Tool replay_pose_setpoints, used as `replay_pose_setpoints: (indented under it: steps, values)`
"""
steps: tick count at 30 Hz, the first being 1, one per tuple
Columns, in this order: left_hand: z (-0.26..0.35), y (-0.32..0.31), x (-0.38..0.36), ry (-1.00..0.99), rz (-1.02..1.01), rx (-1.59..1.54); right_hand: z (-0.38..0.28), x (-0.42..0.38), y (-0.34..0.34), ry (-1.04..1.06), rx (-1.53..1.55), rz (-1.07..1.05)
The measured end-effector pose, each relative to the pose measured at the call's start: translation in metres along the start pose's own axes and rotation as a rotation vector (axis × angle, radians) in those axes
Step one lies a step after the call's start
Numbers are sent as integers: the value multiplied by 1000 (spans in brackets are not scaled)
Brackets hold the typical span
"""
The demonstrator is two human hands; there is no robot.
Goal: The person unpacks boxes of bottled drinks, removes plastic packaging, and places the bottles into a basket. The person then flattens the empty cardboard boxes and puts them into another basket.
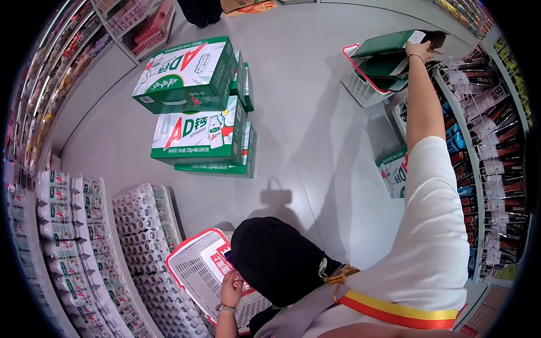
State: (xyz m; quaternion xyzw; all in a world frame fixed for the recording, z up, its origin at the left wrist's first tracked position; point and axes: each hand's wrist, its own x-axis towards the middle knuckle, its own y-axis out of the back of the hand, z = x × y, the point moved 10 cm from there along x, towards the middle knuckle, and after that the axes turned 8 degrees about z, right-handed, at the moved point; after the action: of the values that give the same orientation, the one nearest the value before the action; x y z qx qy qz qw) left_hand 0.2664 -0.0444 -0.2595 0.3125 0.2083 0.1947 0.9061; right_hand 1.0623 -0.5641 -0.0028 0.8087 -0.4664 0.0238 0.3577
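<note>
Reaching to the upper right of the frame, a person's right hand (421,52) meets the edge of dark green cardboard (386,45) that rests in and over a white basket with a red rim (356,84). Its fingers lie against the cardboard, though whether they pinch it cannot be told from this angle. The left hand (230,288), bent at the lower centre, sits over a second red-rimmed basket (179,252) and beside the person's black trousers (270,259); its fingers appear curled, but what they hold, if anything, cannot be told. A white panel with red markings lies inside that basket.

At upper left to centre, green-and-white cartons (194,132) marked "AD" stand stacked on the grey floor (293,107), well apart from both hands. Another green-and-white carton (393,173) stands at right, partly hidden by the white sleeve (434,191). A yellow-and-red strap (397,310) crosses the person's white top at lower right. Wrapped packs of bottles (90,248) fill the lower left, a shelf of hanging packets (496,169) lines the right edge, and another person's dark-clad legs (202,11) show at the top.
</note>
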Motion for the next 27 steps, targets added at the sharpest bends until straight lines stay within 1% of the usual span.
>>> replay_pose_setpoints:
  steps: [1, 2, 3, 5, 6, 7, 8, 9, 10, 11, 12, 13, 14, 15, 17, 18, 19, 20, 21, 22, 23, 25, 26, 27]
  values:
    - [-3, 4, 0, 33, 20, -12, 4, -5, 4, 71, -75, 75]
    - [-4, 5, -1, 36, 14, -11, 8, -12, 3, 144, -195, 102]
    - [-5, 7, -1, 45, 19, -24, 20, -15, 1, 146, -199, 100]
    - [-7, 6, -1, 64, 35, -39, 50, -24, -26, 98, -259, -147]
    - [-8, 5, -2, 65, 50, -59, 56, -31, -17, 81, -373, -118]
    - [-7, 5, -3, 69, 64, -79, 60, -29, -9, 123, -440, 20]
    - [-5, 4, -4, 61, 98, -72, 57, -27, -3, 186, -458, 120]
    - [-6, 3, -5, -3, 135, -38, 45, -38, 7, 271, -553, 180]
    - [-2, 0, -3, 32, 124, -68, 36, -40, 5, 351, -610, 229]
    - [-4, -7, -4, 35, 139, -106, 26, -43, -2, 434, -578, 250]
    - [-10, -16, -9, 46, 147, -148, 6, -59, -4, 586, -498, 303]
    - [-19, -32, -11, 96, 89, -216, -10, -76, -15, 724, -464, 280]
    - [-17, -43, -14, -41, 85, -83, -29, -108, -25, 870, -356, 229]
    - [-22, -57, -19, 110, 46, -291, -48, -143, -28, 1008, -252, 187]
    - [-35, -79, -26, 122, 66, -241, -75, -226, -42, 1190, -150, 74]
    - [-45, -86, -27, 106, 53, -249, -86, -270, -49, 1262, -185, -3]
    - [-56, -96, -27, 77, 11, -217, -94, -315, -55, 1339, -304, -104]
    - [-65, -103, -28, 89, -19, -244, -95, -360, -62, 1421, -254, -244]
    - [-74, -110, -30, 103, -48, -271, -95, -402, -63, 1460, -183, -382]
    - [-82, -118, -31, 117, -77, -296, -97, -442, -56, 1501, -50, -475]
    - [-78, -115, -29, 123, -91, -317, -101, -478, -42, 1527, 92, -565]
    - [-68, -110, -26, 135, -118, -357, -110, -540, -5, 1645, 249, -629]
    - [-61, -105, -26, 73, -85, -278, -113, -565, 10, 1721, 318, -661]
    - [-57, -99, -27, 15, -51, -199, -114, -570, 7, 1715, 314, -662]
